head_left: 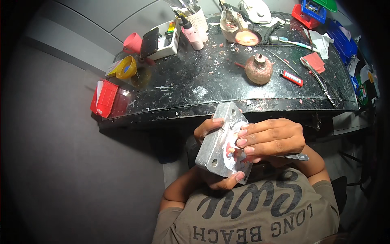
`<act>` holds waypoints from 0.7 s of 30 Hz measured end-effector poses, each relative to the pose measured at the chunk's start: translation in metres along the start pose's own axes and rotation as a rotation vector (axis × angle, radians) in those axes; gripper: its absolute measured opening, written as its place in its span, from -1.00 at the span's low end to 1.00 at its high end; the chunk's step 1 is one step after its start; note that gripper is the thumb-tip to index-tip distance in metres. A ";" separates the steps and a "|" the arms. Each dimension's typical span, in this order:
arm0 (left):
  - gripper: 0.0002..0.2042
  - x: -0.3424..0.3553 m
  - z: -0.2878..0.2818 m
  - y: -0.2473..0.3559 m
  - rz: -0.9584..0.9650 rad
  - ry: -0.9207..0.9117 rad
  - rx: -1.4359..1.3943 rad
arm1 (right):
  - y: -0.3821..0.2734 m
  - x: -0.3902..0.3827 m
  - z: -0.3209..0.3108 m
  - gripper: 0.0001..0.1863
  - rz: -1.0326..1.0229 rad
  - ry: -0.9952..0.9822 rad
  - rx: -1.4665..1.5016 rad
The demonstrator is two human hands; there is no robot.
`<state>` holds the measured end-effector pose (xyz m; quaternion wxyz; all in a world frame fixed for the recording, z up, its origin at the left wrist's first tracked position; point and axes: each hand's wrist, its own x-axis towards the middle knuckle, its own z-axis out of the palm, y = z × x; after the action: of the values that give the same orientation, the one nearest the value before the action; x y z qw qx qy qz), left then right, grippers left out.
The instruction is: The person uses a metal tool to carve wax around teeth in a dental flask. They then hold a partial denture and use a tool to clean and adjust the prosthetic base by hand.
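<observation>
My left hand (208,128) grips a grey metal denture flask (212,147) from the side, its fingers at the far edge and its thumb at the near corner. The flask is tilted above my lap, just in front of the bench. White plaster (230,162) fills its face, with pink wax and what look like small teeth set in it. My right hand (276,136) is closed over the plaster, its fingertips against it. From under that hand sticks out the flat metal end of a slim tool (300,157); its working tip is hidden.
The black bench (178,81) carries a round burner (258,72), red lighter (291,78), metal tweezers-like tool (321,85), pink wax sheet (314,62), toothbrush (298,43) and pan (248,38). Farther left are a pink bottle (192,35), white tray (170,45), yellow bowl (126,68) and red bin (106,99).
</observation>
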<state>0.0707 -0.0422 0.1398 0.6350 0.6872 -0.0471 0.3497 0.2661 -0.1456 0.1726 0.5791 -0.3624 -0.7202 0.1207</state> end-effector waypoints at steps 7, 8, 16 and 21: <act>0.06 -0.004 0.001 -0.002 -0.022 0.018 0.035 | -0.001 -0.001 -0.001 -0.69 -0.013 -0.003 -0.045; 0.06 -0.005 0.005 0.000 -0.046 0.038 -0.035 | -0.001 0.000 -0.001 -0.69 -0.014 -0.003 -0.044; 0.06 -0.002 -0.001 -0.010 0.022 0.023 -0.028 | -0.001 -0.001 0.001 -0.71 -0.017 -0.011 -0.089; 0.07 -0.003 0.001 -0.006 -0.035 0.027 -0.106 | -0.002 -0.002 0.003 -0.72 -0.007 -0.002 -0.108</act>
<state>0.0719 -0.0428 0.1335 0.6771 0.6486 -0.0450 0.3447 0.2626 -0.1474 0.1716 0.5583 -0.3905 -0.7276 0.0799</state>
